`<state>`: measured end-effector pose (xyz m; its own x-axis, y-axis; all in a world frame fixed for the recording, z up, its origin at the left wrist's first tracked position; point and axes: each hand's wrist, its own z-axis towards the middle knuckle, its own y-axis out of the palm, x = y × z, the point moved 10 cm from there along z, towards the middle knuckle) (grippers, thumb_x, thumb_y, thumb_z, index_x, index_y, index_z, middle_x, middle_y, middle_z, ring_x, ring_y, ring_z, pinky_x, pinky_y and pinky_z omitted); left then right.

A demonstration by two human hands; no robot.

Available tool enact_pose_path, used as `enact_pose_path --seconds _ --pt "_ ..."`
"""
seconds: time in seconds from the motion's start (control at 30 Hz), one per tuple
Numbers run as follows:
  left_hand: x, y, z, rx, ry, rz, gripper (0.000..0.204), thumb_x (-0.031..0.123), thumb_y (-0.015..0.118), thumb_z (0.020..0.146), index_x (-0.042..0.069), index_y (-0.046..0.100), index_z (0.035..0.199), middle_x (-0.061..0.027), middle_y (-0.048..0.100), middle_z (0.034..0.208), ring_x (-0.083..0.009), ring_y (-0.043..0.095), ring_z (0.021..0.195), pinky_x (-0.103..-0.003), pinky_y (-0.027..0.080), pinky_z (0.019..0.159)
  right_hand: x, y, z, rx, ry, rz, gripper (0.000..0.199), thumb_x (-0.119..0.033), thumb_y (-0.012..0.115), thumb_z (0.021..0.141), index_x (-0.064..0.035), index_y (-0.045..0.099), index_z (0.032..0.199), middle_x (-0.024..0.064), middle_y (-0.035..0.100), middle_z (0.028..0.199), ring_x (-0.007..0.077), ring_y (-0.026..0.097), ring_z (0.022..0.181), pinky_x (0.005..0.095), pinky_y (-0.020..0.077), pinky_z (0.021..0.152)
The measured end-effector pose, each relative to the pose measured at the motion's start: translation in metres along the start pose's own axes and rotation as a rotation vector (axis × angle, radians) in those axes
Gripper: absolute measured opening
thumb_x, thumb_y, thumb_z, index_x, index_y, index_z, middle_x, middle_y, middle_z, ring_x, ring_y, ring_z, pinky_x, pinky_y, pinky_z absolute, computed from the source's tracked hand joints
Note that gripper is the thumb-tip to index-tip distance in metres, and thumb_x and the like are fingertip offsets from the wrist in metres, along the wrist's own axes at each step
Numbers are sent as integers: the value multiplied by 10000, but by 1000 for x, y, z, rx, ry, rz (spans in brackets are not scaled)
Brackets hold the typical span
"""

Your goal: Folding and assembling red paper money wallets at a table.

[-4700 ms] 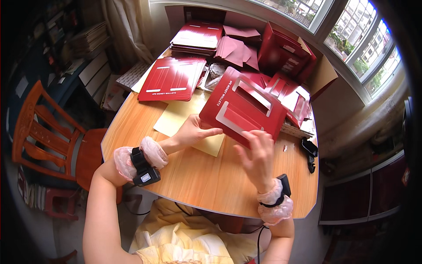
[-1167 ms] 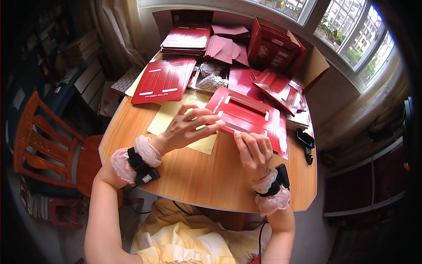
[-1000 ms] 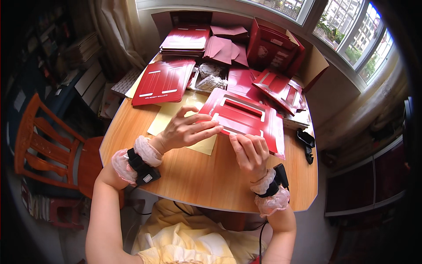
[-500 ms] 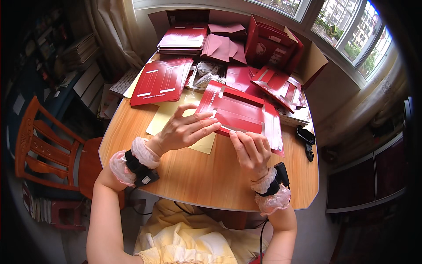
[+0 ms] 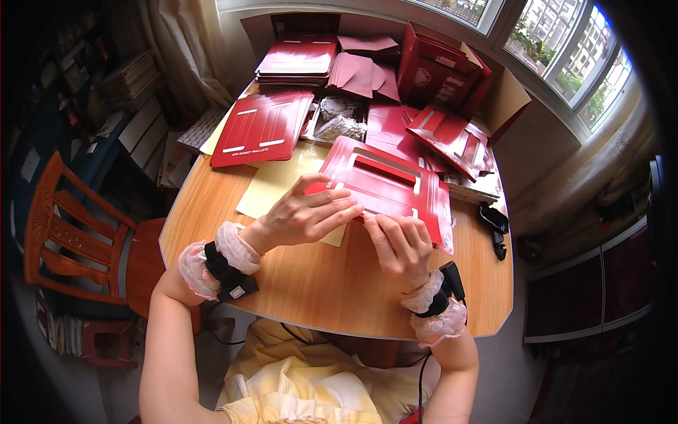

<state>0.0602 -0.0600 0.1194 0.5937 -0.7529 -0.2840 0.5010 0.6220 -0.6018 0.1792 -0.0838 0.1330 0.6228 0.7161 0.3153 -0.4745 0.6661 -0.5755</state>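
Observation:
A red card panel with long slots is tilted up above the middle of the table. A dark opening shows along its far slot, and a clear plastic edge shines at its right end. My left hand grips the card's near left side, its fingers closed along that edge. Beside it, my right hand pinches the near edge, and the fingertips of the two hands almost touch. Whatever lies between the fingertips is too small to make out.
On the wooden table lie a stack of red cards, a tray of crumpled wrapping, pink envelopes and a large red box. A black strap-like object rests near the right edge. A wooden chair stands left.
My right hand has slid slightly left along the near edge toward my left hand. The card's tilt has changed, and a dark gap now shows at its far slot.

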Motion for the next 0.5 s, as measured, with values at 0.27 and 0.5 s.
enact_pose_path --seconds 0.27,0.5 --pt "-14 -5 -3 -38 -60 73 275 159 666 944 160 742 1208 15 766 1129 -121 712 1106 -433 392 1133 31 -13 -13 18 95 -123 288 -146 807 816 -56 765 1086 48 681 1000 215 640 915 373 507 807" --pt "-17 -1 -6 -49 -82 -38 275 151 661 947 141 732 1212 -5 769 1092 -145 713 1106 -481 375 1169 34 -11 -11 -19 92 -130 275 -158 804 818 -78 762 1078 38 657 978 220 639 945 385 500 834"
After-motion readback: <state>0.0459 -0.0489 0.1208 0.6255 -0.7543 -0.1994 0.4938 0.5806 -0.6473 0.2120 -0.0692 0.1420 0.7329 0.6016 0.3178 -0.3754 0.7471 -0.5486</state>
